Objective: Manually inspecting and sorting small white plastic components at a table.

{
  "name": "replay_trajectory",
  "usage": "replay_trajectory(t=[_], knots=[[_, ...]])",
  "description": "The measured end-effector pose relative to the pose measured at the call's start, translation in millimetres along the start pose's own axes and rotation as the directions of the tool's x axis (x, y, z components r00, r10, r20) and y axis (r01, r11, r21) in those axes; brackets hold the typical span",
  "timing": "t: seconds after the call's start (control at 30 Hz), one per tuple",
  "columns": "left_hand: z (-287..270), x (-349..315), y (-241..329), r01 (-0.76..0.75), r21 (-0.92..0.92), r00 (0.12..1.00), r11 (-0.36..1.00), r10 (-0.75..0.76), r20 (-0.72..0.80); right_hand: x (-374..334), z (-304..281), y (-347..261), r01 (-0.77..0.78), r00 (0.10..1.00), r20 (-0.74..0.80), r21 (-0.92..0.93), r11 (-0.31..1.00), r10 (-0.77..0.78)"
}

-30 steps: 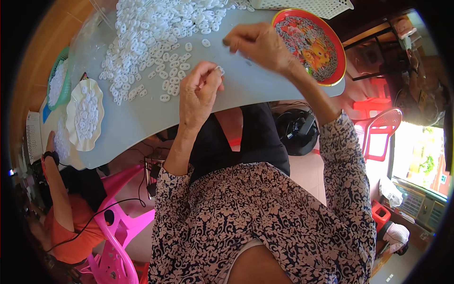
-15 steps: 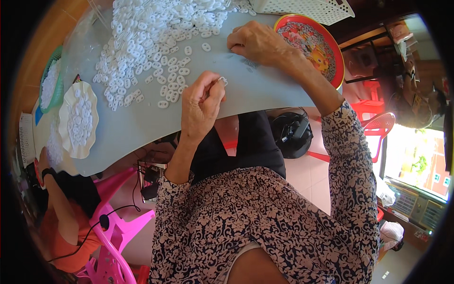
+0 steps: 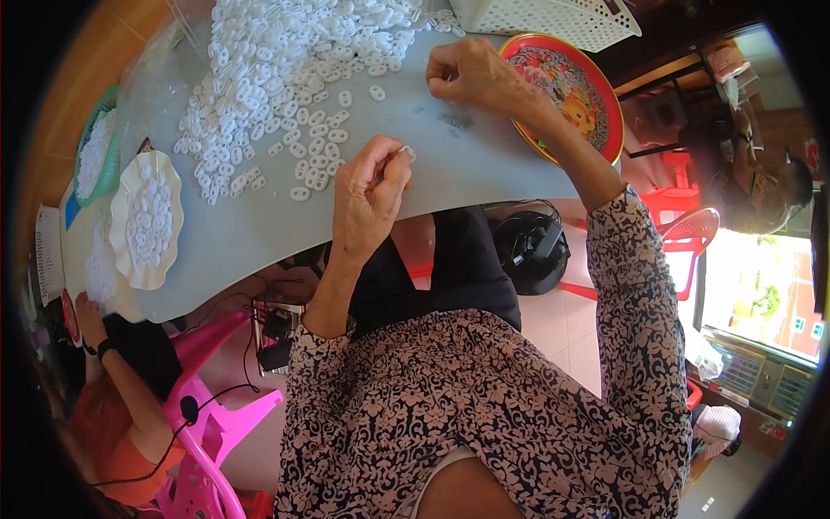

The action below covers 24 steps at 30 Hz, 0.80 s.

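My left hand is closed at the table's near edge, pinching a small white oval plastic piece between thumb and forefinger. Farther right, my right hand is held low over the table with its fingertips pressed together; what they hold, if anything, is hidden. Just below it lie tiny grey bits, too small to name. Beside my right wrist stands a round red tray with many similar grey bits over its printed bottom. A large heap of white two-holed oval pieces spreads beyond my left hand, with loose ones nearer to it.
A white perforated basket stands behind the tray. At the left are a wavy-edged cream dish of white pieces and a green basket. Another person's arm is beside a pink chair. A black bag lies below the table.
My right hand has shifted slightly to the right, uncovering more of the grey bits. My left hand keeps its pinch on the white piece. The other person's arm at the left has moved.
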State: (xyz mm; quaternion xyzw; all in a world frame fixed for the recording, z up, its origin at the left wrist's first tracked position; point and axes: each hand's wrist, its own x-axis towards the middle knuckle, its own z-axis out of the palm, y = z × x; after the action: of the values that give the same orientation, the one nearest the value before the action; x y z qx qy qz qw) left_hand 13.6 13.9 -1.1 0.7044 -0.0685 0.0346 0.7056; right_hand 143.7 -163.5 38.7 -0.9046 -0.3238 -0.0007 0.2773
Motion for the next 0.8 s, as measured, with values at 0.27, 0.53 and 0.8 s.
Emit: replay_trajectory(t=[0.27, 0.53, 0.8], knots=[[-1.3, 0.8, 0.1, 0.034, 0.025, 0.999, 0.999, -0.034, 0.024, -6.1, 7.8, -0.4, -0.017, 0.999, -0.039, 0.052, 0.998, 0.019], [0.5, 0.9, 0.7, -0.030, 0.030, 1.000, 0.999, 0.030, -0.002, -9.9, 6.8, -6.3, 0.080, 0.996, 0.050, -0.088, 0.993, -0.076], [-1.9, 0.7, 0.7, 0.041, 0.028, 0.999, 0.999, -0.041, 0.023, -5.9, 20.6, -20.1, 0.193, 0.977, 0.161, -0.391, 0.900, -0.140]])
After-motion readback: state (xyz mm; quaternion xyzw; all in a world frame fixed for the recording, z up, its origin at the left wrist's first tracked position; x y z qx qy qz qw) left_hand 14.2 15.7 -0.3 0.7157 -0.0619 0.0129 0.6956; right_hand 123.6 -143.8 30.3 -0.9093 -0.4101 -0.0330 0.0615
